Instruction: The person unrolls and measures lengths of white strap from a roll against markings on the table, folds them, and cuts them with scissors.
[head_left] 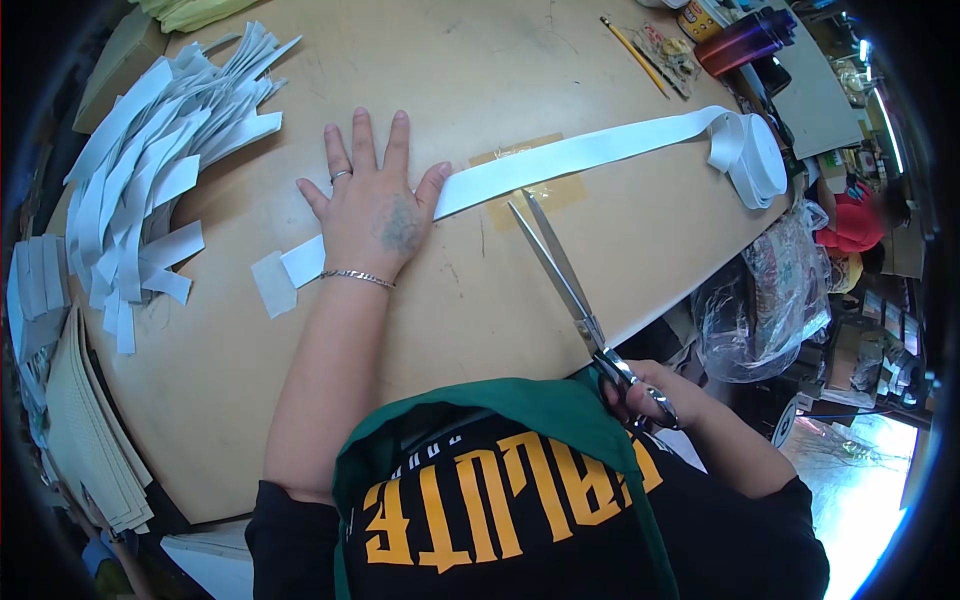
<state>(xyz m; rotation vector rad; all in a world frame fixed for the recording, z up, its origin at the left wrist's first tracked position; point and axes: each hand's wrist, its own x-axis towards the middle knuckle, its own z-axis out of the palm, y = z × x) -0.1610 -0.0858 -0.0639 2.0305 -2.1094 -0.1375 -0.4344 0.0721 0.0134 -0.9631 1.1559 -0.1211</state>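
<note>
My left hand (378,205) lies flat with its fingers spread, pressing a white strip (590,152) onto the tabletop (440,310). The strip runs right to a loose white roll (750,165); its short left end shows beside my wrist, next to a pale square piece (273,285). My right hand (640,390) is closed around the handles of metal scissors (570,285). Their blades are parted and point up toward the strip, with the tips just below its lower edge. Brown tape (540,197) is stuck on the table beneath the strip.
A pile of cut white strips (140,190) lies at the left, above stacked pale sheets (85,430). At the upper right are a pencil (637,57) and a purple bottle (745,42). Clear plastic (765,305) is beyond the right edge, and a person in red (852,222) is farther right.
</note>
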